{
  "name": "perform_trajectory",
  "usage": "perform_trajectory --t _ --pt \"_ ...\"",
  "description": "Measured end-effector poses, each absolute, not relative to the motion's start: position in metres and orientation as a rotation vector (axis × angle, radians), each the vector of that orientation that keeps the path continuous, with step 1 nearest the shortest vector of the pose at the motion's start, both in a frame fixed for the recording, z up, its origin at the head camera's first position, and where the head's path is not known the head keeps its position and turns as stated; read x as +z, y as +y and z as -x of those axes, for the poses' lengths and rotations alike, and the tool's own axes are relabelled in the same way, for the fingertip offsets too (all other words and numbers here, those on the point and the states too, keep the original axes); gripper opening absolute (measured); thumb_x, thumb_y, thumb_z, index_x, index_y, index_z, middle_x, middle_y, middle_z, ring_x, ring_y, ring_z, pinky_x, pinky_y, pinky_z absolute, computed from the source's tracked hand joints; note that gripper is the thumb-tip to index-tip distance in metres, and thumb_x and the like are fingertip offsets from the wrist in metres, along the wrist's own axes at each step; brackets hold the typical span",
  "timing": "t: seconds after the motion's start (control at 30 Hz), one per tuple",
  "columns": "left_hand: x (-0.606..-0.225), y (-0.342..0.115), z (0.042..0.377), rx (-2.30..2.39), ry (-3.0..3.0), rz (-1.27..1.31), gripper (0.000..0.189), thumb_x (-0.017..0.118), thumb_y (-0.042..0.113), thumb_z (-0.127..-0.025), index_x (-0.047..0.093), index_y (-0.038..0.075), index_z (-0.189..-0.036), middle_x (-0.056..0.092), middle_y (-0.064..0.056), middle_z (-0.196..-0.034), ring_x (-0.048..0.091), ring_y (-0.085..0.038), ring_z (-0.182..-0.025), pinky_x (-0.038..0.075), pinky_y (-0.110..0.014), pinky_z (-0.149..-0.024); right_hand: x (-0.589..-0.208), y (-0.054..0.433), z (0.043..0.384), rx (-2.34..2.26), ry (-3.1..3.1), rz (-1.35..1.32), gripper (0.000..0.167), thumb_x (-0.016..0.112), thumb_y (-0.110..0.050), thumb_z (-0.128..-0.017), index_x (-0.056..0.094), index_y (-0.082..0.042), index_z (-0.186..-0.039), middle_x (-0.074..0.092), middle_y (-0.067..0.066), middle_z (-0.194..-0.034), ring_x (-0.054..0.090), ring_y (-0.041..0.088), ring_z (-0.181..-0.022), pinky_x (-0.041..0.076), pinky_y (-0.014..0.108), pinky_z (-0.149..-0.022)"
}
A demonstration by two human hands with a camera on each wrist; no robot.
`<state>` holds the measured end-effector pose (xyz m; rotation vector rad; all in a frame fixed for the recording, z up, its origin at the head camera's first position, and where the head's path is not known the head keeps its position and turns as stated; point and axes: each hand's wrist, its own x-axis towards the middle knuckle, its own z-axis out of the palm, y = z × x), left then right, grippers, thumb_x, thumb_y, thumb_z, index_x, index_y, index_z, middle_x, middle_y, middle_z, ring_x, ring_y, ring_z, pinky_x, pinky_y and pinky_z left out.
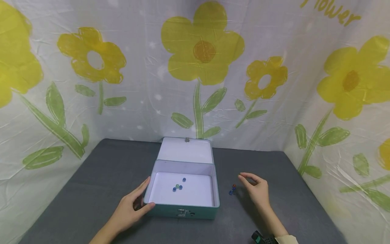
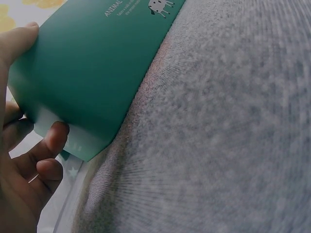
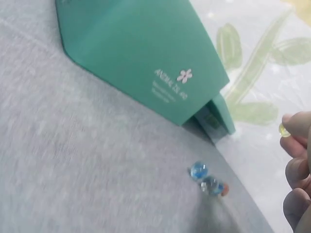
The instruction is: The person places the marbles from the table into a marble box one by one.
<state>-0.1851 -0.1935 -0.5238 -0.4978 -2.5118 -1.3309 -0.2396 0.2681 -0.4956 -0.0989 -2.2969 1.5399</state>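
Observation:
A green metal box (image 1: 201, 211) stands with its lid (image 1: 186, 150) folded back. Several blue marbles (image 1: 184, 180) and a green marble (image 1: 177, 186) lie on its white floor. At the box's front left corner, my left hand (image 1: 129, 206) grips it, thumb over the front and fingers along the left side. My right hand (image 1: 257, 189), raised over the table right of the box, pinches a small clear yellowish marble (image 3: 284, 130) between thumb and index finger. Below that hand, blue marbles (image 3: 198, 170) and an orange-red marble (image 3: 225, 189) lie close together on the table.
A dark grey cloth (image 1: 82, 200) covers the table. White curtains printed with yellow flowers (image 1: 204, 51) hang behind it and at both sides. The box's latch (image 1: 183, 212) is on its front face.

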Motion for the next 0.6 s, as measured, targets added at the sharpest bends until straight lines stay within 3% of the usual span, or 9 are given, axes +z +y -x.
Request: perform_trajectory --t 0.1,0.23,0.33,0.47,0.57,0.6 --pt "-0.525 -0.194 0.186 -1.327 -2.499 0.518 0.082 0.085 0.029 -0.092 0.045 0.015 -0.163 0.047 -0.019 -0.162 0.049 -0.001 -0.075 0.044 -0.023 -0.059 -0.493 0.263 0.243 1.571 -2.272 0.051 0.021 0.085 -0.023 -0.093 0.082 -0.007 -0.107 0.079 0.014 -0.117 0.036 0.004 -0.042 0.03 0.02 -0.042" --pt "-0.525 -0.194 0.187 -1.333 -2.492 0.531 0.082 0.085 0.028 -0.092 0.045 0.015 -0.163 0.047 -0.02 -0.162 0.046 -0.001 -0.07 0.044 -0.023 -0.059 -0.49 0.254 0.248 1.593 -2.249 0.003 0.02 0.084 -0.021 -0.093 0.082 -0.006 -0.106 0.079 0.014 -0.116 0.032 0.002 -0.041 0.029 0.019 -0.041" --pt "-0.524 -0.194 0.186 -1.336 -2.506 0.513 0.082 0.085 0.028 -0.092 0.045 0.015 -0.162 0.047 -0.019 -0.162 0.046 -0.001 -0.071 0.044 -0.023 -0.059 -0.488 0.247 0.251 1.628 -2.236 -0.026 0.019 0.084 -0.019 -0.094 0.082 -0.005 -0.107 0.079 0.014 -0.117 0.034 0.003 -0.041 0.029 0.019 -0.041" --pt "-0.522 -0.193 0.184 -1.339 -2.534 0.476 0.082 0.085 0.028 -0.092 0.045 0.017 -0.163 0.047 -0.017 -0.163 0.047 -0.002 -0.073 0.044 -0.023 -0.06 -0.483 0.235 0.252 1.684 -2.219 -0.062 0.02 0.083 -0.019 -0.095 0.081 -0.004 -0.108 0.078 0.016 -0.12 0.058 0.013 -0.048 0.05 0.025 -0.047" --pt "-0.522 -0.193 0.184 -1.335 -2.541 0.469 0.082 0.085 0.029 -0.092 0.045 0.017 -0.163 0.047 -0.016 -0.163 0.047 -0.002 -0.073 0.044 -0.023 -0.06 -0.48 0.227 0.253 1.706 -2.21 -0.082 0.02 0.082 -0.018 -0.096 0.081 -0.002 -0.108 0.077 0.018 -0.119 0.058 0.013 -0.048 0.052 0.026 -0.049" --pt "-0.522 -0.192 0.184 -1.334 -2.54 0.469 0.082 0.085 0.028 -0.092 0.045 0.017 -0.163 0.047 -0.016 -0.163 0.046 -0.002 -0.072 0.043 -0.023 -0.06 -0.479 0.224 0.254 1.715 -2.204 -0.087 0.02 0.082 -0.018 -0.096 0.081 -0.002 -0.108 0.078 0.019 -0.117 0.05 0.007 -0.045 0.045 0.021 -0.046"
